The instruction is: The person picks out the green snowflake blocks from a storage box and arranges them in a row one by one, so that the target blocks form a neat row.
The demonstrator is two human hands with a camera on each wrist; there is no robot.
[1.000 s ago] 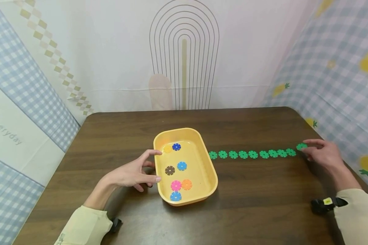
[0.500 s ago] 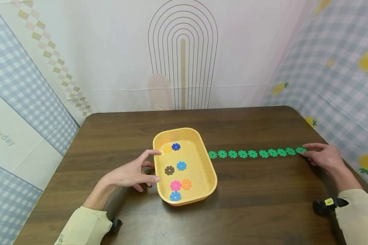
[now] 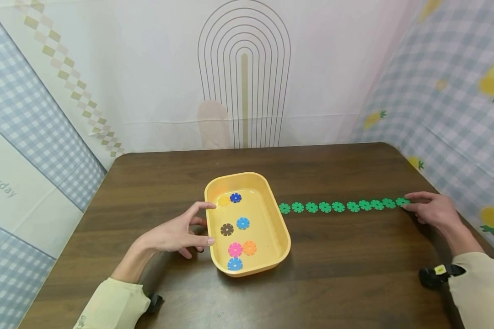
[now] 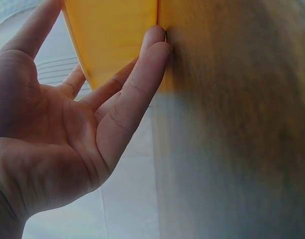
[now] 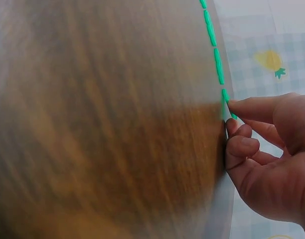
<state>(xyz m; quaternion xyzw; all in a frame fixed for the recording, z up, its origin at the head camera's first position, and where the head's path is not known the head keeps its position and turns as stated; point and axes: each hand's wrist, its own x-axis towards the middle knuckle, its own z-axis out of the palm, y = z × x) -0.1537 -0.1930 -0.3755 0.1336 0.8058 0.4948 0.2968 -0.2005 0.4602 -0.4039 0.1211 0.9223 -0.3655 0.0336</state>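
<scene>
A yellow plastic tray [image 3: 277,219] sits mid-table in the head view. My left hand [image 3: 174,230] holds its left rim, with the index finger and thumb over the edge and other fingers against the outer wall [image 4: 112,35]. Several notched building discs lie inside, among them a brown disc [image 3: 227,229], a pink disc [image 3: 235,249] and an orange disc [image 3: 249,248]. To the right runs a row of green notched discs [image 3: 338,207]. My right hand [image 3: 432,210] pinches the row's rightmost green disc [image 5: 227,97], which looks slightly tilted in the right wrist view.
A dark wooden table [image 3: 333,283] bears everything. Behind it hangs a white cloth [image 3: 156,68] with a printed arch. A blue checked cloth [image 3: 448,123] borders the right side, close to my right hand.
My right hand has lowered the green disc and brought it in line at the row's right end. My left hand stays on the tray's rim.
</scene>
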